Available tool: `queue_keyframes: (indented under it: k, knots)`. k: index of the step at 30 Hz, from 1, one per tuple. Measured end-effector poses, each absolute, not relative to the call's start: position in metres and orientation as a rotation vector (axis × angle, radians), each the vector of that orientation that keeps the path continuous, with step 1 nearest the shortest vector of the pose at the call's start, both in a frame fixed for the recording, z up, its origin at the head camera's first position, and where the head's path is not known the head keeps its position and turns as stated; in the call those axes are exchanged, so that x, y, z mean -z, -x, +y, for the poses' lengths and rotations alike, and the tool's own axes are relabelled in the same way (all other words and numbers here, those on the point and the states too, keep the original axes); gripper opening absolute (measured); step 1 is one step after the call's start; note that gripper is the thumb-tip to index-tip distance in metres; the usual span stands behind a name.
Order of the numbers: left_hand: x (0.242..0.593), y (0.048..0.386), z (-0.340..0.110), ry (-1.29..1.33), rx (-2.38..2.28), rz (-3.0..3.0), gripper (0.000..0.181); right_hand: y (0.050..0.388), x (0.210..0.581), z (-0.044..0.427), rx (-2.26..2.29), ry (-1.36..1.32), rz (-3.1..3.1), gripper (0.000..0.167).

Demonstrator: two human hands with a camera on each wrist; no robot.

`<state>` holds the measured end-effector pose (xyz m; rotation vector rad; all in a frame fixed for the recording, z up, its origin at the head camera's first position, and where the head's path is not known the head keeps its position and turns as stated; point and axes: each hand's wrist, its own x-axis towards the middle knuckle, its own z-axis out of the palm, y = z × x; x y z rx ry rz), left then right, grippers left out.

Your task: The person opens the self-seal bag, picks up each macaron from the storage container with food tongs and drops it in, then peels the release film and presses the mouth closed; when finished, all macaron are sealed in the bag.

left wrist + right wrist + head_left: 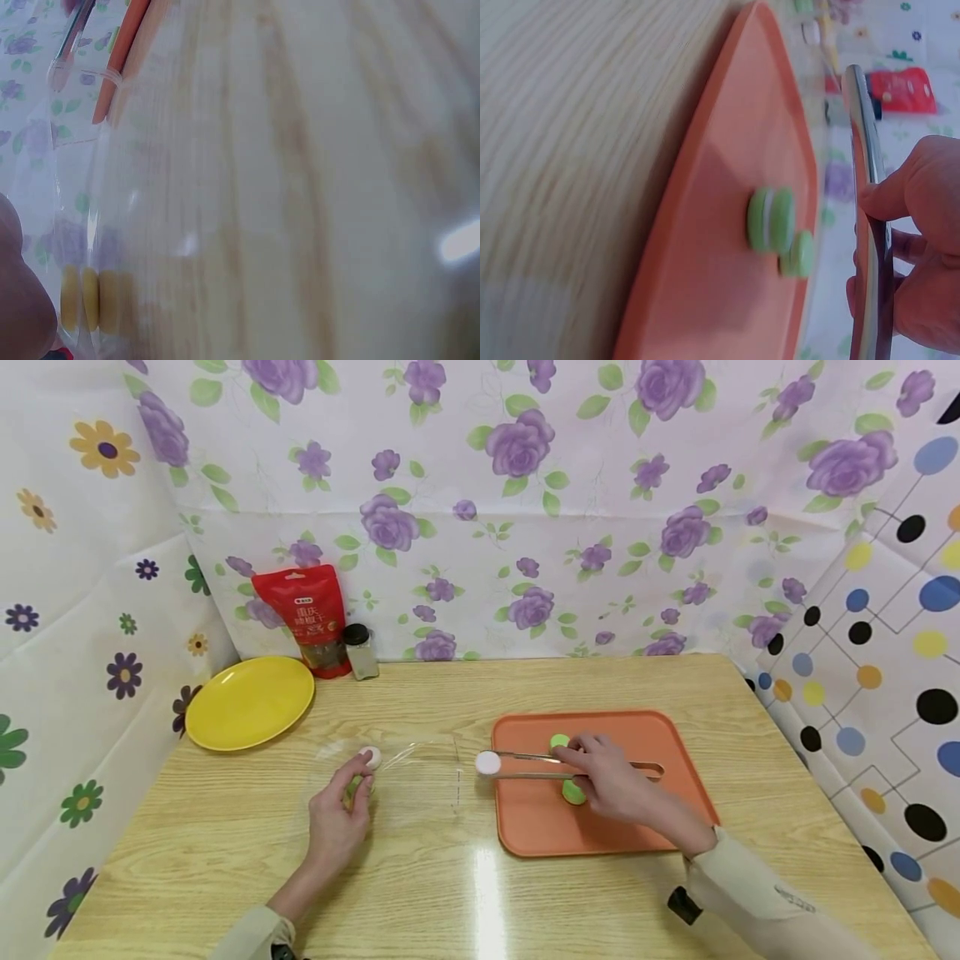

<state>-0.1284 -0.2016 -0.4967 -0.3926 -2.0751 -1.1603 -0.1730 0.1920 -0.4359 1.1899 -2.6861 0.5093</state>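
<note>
My left hand (339, 814) (22, 292) grips the near end of a transparent plastic container (420, 785) (94, 187) lying on its side. By its fingertips are a white round piece (371, 757) and a green one (352, 787); the left wrist view shows yellowish discs (90, 298) at that end. My right hand (611, 781) (926, 247) pinches metal tongs (536, 775) (874, 255) above the orange tray (525, 827) (682, 262). Between the tong tips is a white round piece (487, 763), right of the container. Two green macarons (559, 741) (574, 792) lie on the tray.
A yellow plate (251, 703) is at the table's back left. Beside it stand a red pouch (307, 614) and a black-capped jar (362, 653). Flower-patterned cloth (465, 560) hangs behind the wooden table (420, 893).
</note>
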Motion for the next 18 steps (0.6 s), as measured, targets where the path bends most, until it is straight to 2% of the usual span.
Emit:
queue_keyframes:
  k: [18]
  knots:
    - [0.494, 0.128, -0.202, 0.373, 1.204, -2.082, 0.017, 0.181, 0.432, 0.117, -0.48, -1.325, -2.768, 0.041]
